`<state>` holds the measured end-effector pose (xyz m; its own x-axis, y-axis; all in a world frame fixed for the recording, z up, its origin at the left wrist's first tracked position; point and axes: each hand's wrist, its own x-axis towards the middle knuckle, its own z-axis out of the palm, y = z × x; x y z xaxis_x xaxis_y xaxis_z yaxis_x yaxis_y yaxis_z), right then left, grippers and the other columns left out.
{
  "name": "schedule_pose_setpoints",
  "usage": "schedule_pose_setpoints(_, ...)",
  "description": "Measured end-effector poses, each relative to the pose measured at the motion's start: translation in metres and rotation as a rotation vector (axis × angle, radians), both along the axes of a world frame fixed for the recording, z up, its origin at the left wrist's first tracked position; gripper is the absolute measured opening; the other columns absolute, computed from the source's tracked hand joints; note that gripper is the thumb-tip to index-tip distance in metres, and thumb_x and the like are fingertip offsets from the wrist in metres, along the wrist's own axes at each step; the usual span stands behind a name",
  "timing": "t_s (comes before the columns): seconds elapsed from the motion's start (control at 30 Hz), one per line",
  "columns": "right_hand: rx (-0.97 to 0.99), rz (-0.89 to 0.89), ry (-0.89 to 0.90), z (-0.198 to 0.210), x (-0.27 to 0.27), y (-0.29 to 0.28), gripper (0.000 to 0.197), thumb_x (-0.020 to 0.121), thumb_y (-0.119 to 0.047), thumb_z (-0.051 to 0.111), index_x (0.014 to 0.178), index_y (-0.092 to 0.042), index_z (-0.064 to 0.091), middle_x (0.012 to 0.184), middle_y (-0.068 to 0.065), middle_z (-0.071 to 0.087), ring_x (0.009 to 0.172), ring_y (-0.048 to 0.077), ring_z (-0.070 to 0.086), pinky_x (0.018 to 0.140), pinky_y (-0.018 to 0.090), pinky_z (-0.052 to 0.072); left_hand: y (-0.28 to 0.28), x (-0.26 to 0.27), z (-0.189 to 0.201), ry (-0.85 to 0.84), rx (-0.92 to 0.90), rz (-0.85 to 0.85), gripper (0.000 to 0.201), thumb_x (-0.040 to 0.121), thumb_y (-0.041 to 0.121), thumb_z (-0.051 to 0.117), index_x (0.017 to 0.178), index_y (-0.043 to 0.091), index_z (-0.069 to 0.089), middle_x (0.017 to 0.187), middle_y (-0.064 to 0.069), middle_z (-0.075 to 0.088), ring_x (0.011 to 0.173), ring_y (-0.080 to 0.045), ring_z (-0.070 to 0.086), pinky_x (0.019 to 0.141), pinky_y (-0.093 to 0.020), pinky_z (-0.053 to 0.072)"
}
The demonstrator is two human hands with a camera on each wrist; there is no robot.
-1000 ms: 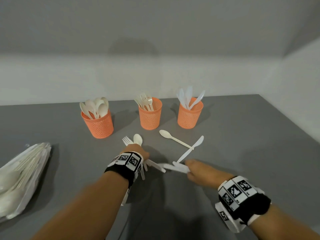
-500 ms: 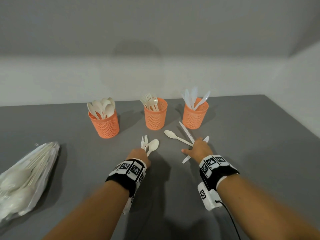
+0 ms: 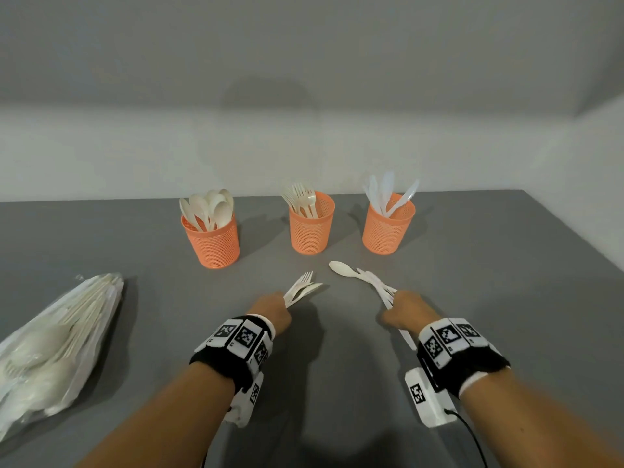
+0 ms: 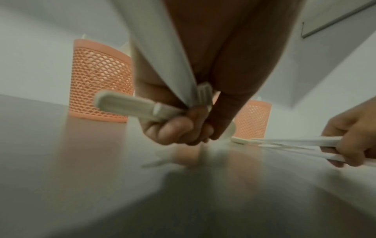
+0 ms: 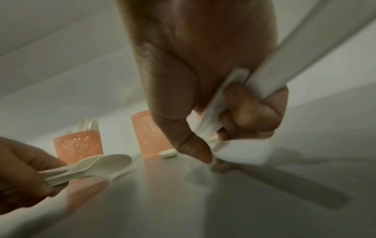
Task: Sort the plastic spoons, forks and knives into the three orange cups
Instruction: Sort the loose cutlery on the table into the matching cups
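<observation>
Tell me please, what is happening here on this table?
A person is sorting plastic cutlery into three orange cups: the left cup has spoons, the middle cup forks, the right cup knives. The left hand holds a fork and a spoon together. The right hand grips a bundle of white knives. One loose spoon lies on the grey table. A plastic bag with more cutlery lies at the left.
</observation>
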<state>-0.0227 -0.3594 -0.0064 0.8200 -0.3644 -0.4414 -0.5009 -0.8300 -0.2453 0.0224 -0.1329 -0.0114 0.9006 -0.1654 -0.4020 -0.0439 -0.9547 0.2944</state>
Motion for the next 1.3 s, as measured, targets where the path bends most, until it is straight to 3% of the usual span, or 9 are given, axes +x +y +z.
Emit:
schedule_pose_setpoints(0.2,0.029,0.254,0.218,0.026,-0.010,-0.011,0.019,0.093,-0.023,0.041,0.096,-0.011,0.054,0.080,0.005,0.057,0.072,0.020,0.052,0.057,0.020,0.037,0.015,0.001,0.012,-0.026,-0.187,0.009,0.035,0.096,0.028,0.045,0.119,0.003,0.055,0.119,-0.015,0.060,0.111,-0.030,0.055,0.090,-0.030,0.038)
schedule_pose_setpoints(0.3,0.164,0.261,0.322,0.035,-0.012,-0.013,0.013,0.093,-0.011,0.038,0.088,-0.014,0.049,0.072,0.007,0.062,0.057,0.014,0.055,0.063,0.025,0.047,0.015,0.000,0.016,-0.028,-0.307,0.040,0.028,0.095,0.024,0.045,0.106,0.002,0.058,0.088,-0.013,0.059,0.077,-0.026,0.056,0.071,-0.029,0.041)
schedule_pose_setpoints(0.37,0.225,0.252,0.286,0.048,-0.012,-0.007,0.012,0.094,-0.011,0.037,0.090,-0.016,0.047,0.066,-0.002,0.053,0.053,0.009,0.050,0.055,0.019,0.043,0.014,-0.001,0.017,-0.043,-0.406,0.074,0.018,0.095,0.019,0.045,0.087,0.006,0.055,0.068,-0.004,0.051,0.056,-0.016,0.045,0.055,-0.026,0.038)
schedule_pose_setpoints(0.47,0.148,0.342,0.029,0.053,0.000,0.008,0.011,0.095,-0.018,0.045,0.093,-0.011,0.053,0.076,0.000,0.051,0.061,0.012,0.046,0.050,0.014,0.034,0.015,-0.002,0.018,-0.068,-0.520,0.136,0.031,0.094,0.019,0.048,0.063,0.016,0.043,0.058,0.001,0.044,0.049,-0.012,0.040,0.050,-0.025,0.035)
schedule_pose_setpoints(0.63,0.010,0.211,-0.211,0.010,0.021,0.026,0.031,0.083,-0.026,0.066,0.106,-0.007,0.059,0.104,0.012,0.065,0.097,0.031,0.062,0.079,0.034,0.048,0.012,-0.008,0.020,-0.026,-0.706,0.196,0.038,0.091,0.030,0.054,0.059,0.015,0.042,0.054,-0.002,0.043,0.047,-0.016,0.039,0.056,-0.029,0.039)
schedule_pose_setpoints(0.8,-0.070,0.235,-0.168,-0.008,0.018,0.040,0.025,0.088,-0.019,0.049,0.104,-0.003,0.059,0.105,0.016,0.064,0.097,0.034,0.061,0.073,0.033,0.043,0.012,-0.013,0.021,0.025,-0.920,0.269,0.040,0.091,0.028,0.055,0.057,0.013,0.043,0.048,0.000,0.042,0.034,-0.008,0.038,0.045,-0.022,0.040)
schedule_pose_setpoints(0.9,0.182,0.244,-0.167,0.000,0.016,0.043,0.016,0.092,-0.021,0.048,0.094,-0.007,0.055,0.090,0.011,0.060,0.086,0.030,0.060,0.068,0.028,0.038,0.011,-0.013,0.023,-0.003,-1.045,0.358,0.039,0.090,0.027,0.058,0.055,0.012,0.046,0.042,0.004,0.043,0.035,-0.010,0.039,0.044,-0.021,0.040)
schedule_pose_setpoints(1.1,1.123,0.046,-0.217,0.044,0.007,0.075,0.014,0.098,-0.020,0.044,0.091,-0.014,0.054,0.071,-0.001,0.056,0.049,0.007,0.035,0.040,0.015,0.026,-0.005,-0.011,0.032,0.061,-1.378,0.473,0.021,0.086,0.021,0.063,0.069,0.010,0.057,0.040,0.004,0.042,0.038,-0.011,0.040,0.044,-0.023,0.039)
schedule_pose_setpoints(1.3,1.295,0.067,-0.206,0.053,0.010,0.085,0.025,0.098,-0.025,0.044,0.096,-0.006,0.059,0.075,0.002,0.060,0.048,0.005,0.036,0.038,0.012,0.027,-0.016,-0.006,0.043,0.203,-1.469,0.437,0.024,0.087,0.019,0.061,0.067,0.007,0.055,0.039,0.001,0.043,0.040,-0.015,0.046,0.046,-0.023,0.046)
